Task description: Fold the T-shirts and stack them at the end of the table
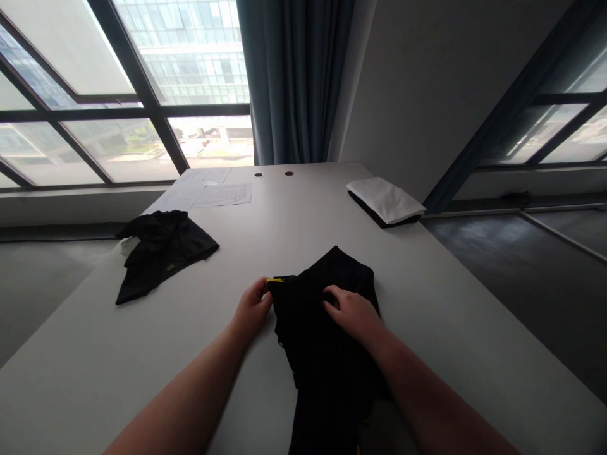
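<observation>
Black cloth (327, 344): it lay nearest the camera, on the front middle of the table (227, 253), its lower end running past the bottom edge of the view. It looked matte and almost without visible detail, broad at the top, with a blunt peak at the far side and an uneven left edge.
Yellow strip (275, 280): it showed at the cloth's upper left corner, just beside the left fingertips.
Left hand (251, 308): it reached in from the lower left, forearm slanting up and inward, at the cloth's left edge.
Left fingers: they were curled close together, thumb and fingers pinching the corner by the yellow strip.
Right hand (355, 314): it came from the lower right and rested over the cloth's upper right part, back of the hand upward.
Right fingers: thumb and forefinger curved with a narrow gap between their tips, against the fabric; whether they gripped a fold could not be told.
Table's left side: a crumpled dark cloth (164, 246) lay well apart from the hands.
Far right corner: a folded white cloth (386, 199) lay on dark fabric (370, 211).
Far left: printed papers (222, 195) lay flat.
</observation>
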Available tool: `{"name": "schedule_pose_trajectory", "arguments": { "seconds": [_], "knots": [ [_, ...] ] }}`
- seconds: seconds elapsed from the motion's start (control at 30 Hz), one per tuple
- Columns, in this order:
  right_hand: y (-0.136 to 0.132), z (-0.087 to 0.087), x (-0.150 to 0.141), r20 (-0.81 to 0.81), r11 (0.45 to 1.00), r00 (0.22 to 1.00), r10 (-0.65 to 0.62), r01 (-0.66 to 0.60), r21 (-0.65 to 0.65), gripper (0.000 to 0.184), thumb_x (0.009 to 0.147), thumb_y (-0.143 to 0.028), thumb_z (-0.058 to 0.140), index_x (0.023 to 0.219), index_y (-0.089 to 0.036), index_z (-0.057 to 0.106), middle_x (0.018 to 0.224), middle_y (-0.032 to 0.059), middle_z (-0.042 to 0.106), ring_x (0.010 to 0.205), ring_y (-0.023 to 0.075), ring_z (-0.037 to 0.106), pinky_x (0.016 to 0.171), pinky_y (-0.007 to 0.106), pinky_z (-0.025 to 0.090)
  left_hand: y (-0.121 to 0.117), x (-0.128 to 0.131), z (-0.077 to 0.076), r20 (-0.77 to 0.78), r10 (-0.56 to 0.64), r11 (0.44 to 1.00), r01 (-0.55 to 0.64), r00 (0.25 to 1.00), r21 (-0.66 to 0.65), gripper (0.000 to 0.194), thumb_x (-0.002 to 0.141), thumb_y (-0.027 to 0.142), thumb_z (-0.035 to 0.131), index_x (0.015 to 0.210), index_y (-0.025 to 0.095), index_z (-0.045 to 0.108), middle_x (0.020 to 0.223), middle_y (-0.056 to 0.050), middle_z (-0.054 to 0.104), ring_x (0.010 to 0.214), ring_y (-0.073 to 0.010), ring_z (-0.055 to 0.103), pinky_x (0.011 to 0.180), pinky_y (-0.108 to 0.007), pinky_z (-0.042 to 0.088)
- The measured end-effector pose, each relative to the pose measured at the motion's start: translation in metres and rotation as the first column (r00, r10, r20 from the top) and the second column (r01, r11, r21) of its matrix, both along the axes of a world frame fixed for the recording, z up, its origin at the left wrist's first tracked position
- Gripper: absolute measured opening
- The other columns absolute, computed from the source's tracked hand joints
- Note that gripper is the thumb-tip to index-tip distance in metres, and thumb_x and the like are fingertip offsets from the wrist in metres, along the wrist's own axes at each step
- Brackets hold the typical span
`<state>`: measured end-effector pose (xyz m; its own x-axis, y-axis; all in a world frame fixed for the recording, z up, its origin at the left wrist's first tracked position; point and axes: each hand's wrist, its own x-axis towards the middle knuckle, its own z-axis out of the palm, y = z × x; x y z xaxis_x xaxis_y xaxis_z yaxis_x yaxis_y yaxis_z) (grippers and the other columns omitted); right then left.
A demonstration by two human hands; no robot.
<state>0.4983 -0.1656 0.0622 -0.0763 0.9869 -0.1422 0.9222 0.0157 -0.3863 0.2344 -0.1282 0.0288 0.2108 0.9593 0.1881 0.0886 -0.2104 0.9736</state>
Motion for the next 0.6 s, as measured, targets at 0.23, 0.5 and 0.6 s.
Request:
{"name": "schedule_pose_trajectory", "arguments": {
  "seconds": [0.23, 0.5, 0.6],
  "knots": [
    [0.004, -0.007, 0.007, 0.044, 0.999, 0.999, -0.005, 0.004, 0.033, 0.011, 0.099, -0.025, 0.056, 0.098, -0.025, 0.067, 0.094, 0.0018, 0.076, 0.084, 0.0191, 0.069, 0.062, 0.028, 0.029, -0.004, 0.01, -0.005, 0.195, 0.043, 0.986, -0.01, 0.98, -0.167, 0.043, 0.091, 0.062, 0.066, 0.095, 0.019, 0.062, 0.074, 0.003, 0.061, 0.063, -0.0102, 0.052, 0.057, -0.021, 0.042],
    [0.025, -0.013, 0.05, 0.129, 0.973, 0.965, -0.227, 0.221, 0.061, 0.014, 0.097, -0.024, 0.051, 0.095, -0.025, 0.065, 0.083, 0.0027, 0.071, 0.074, 0.0187, 0.064, 0.058, 0.028, 0.025, 0.005, -0.004, 0.006, 0.273, 0.196, 0.947, -0.109, 0.942, -0.302, 0.052, 0.079, 0.062, 0.078, 0.101, 0.026, 0.048, 0.059, 0.011, 0.054, 0.044, -0.0076, 0.042, 0.043, -0.017, 0.031],
    [0.035, -0.015, 0.077, 0.14, 0.94, 0.93, -0.34, 0.333, 0.071, 0.015, 0.097, -0.027, 0.051, 0.095, -0.026, 0.066, 0.083, 0.0029, 0.07, 0.075, 0.0196, 0.062, 0.058, 0.028, 0.027, 0.013, -0.014, 0.006, 0.247, 0.331, 0.935, -0.28, 0.911, -0.217, 0.045, 0.082, 0.058, 0.075, 0.096, 0.026, 0.048, 0.058, 0.012, 0.048, 0.045, -0.0077, 0.039, 0.044, -0.018, 0.031]
  ]
}}
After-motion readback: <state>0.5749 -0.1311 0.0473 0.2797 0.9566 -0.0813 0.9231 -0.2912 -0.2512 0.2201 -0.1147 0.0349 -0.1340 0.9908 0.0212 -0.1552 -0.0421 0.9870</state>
